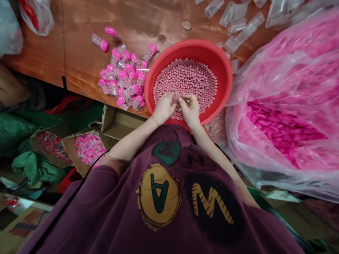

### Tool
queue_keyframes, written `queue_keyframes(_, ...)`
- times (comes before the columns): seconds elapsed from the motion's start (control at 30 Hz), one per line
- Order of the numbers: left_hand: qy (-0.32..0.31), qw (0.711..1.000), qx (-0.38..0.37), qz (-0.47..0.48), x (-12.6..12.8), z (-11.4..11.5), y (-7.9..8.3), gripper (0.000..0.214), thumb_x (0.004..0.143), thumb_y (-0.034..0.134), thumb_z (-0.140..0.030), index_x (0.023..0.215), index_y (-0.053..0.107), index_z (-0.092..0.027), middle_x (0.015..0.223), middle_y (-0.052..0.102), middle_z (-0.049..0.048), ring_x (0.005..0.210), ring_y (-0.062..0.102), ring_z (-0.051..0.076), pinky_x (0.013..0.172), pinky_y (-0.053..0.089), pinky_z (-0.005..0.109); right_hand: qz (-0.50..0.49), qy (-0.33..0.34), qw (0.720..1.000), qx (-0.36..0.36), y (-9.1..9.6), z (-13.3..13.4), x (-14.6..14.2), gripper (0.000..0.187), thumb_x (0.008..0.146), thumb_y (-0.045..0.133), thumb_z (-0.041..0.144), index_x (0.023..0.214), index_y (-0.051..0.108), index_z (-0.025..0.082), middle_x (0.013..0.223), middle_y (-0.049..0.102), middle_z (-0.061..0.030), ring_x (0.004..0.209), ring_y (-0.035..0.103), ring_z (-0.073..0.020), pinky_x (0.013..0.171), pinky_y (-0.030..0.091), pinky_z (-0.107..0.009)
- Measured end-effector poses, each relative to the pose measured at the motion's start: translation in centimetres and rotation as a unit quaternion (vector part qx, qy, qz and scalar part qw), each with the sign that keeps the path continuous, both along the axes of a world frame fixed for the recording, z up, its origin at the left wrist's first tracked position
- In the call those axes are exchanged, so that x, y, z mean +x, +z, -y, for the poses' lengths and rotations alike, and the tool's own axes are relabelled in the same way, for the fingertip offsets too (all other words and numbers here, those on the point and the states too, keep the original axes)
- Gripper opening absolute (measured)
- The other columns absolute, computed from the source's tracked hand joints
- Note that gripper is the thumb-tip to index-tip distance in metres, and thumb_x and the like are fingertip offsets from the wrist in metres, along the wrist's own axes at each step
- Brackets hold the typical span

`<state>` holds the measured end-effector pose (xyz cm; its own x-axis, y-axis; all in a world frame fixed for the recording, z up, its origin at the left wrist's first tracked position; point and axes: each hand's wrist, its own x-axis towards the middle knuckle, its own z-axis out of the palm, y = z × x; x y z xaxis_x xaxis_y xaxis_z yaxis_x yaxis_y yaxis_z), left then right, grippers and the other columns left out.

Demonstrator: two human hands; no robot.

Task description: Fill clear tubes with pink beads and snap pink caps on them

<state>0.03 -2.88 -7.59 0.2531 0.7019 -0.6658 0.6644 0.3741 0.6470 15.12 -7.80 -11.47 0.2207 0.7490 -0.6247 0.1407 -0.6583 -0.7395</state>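
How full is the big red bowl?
The bowl is only partly full: pink beads spread across its bottom, and its bare red wall shows above them.

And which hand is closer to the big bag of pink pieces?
Right. The right hand is over the red bowl, left of the bag; the left hand is beside it, farther from the bag, nearer the pink-capped tubes.

Purple short-sleeved shirt (115, 228); green A (155, 196) on yellow oval (173, 195); yellow striped M (210, 203).
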Motion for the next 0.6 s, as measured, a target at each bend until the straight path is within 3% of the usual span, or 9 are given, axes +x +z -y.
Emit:
queue_keyframes(0.1,-0.07,0.996,0.03,-0.04,-0.5,-1.6,-0.9,0.047,0.101,0.062,-0.003,0.145,0.079,-0.013,0.15,0.08,0.0225,0.15,0.07,0.04,0.137,0.052,0.056,-0.013,0.027,0.999,-0.009,1.4,1.3,1.1,0.038,0.101,0.073,0.065,0.111,0.066,0.03,0.107,0.081,-0.0072,0.099,0.079,-0.0268,0.094,0.072,-0.047)
queue_keyframes(0.2,-0.18,0.976,0.077,-0.098,-0.8,-3.3,-1.6,0.051,0.108,0.041,-0.002,0.14,0.08,-0.009,0.151,0.077,0.0279,0.156,0.066,0.043,0.138,0.048,0.06,0.059,0.051,0.996,0.032,3.9,3.8,3.7,0.042,0.103,0.067,0.066,0.114,0.074,0.027,0.108,0.084,-0.0096,0.097,0.08,-0.0272,0.097,0.072,-0.049)
queue_keyframes(0.37,-0.383,0.916,0.083,-0.089,1.2,-4.1,-2.3,0.057,0.106,0.032,-0.002,0.135,0.081,0.0,0.147,0.077,0.0379,0.152,0.069,0.049,0.131,0.052,0.067,0.267,0.03,0.962,0.049,8.9,8.2,12.2,0.037,0.11,0.059,0.056,0.116,0.079,0.025,0.108,0.086,-0.0113,0.099,0.082,-0.0281,0.097,0.07,-0.047)
queue_keyframes(0.47,-0.421,0.9,0.095,-0.06,3.9,-3.4,-2.8,0.057,0.104,0.033,-0.001,0.136,0.081,-0.002,0.148,0.077,0.0361,0.15,0.071,0.047,0.13,0.055,0.064,0.414,-0.033,0.909,-0.034,10.3,8.5,19.1,0.032,0.114,0.053,0.038,0.119,0.08,0.022,0.112,0.086,-0.0134,0.104,0.083,-0.0294,0.1,0.069,-0.048)
queue_keyframes(0.6,-0.397,0.912,0.108,0.003,8.1,-2.2,-3.6,0.055,0.097,0.048,0.002,0.142,0.078,-0.007,0.155,0.076,0.031,0.153,0.069,0.043,0.136,0.051,0.058,0.461,0.038,0.864,-0.197,9.1,6.2,25.6,0.035,0.113,0.053,0.014,0.126,0.085,0.012,0.134,0.086,-0.022,0.13,0.081,-0.0298,0.121,0.06,-0.047)
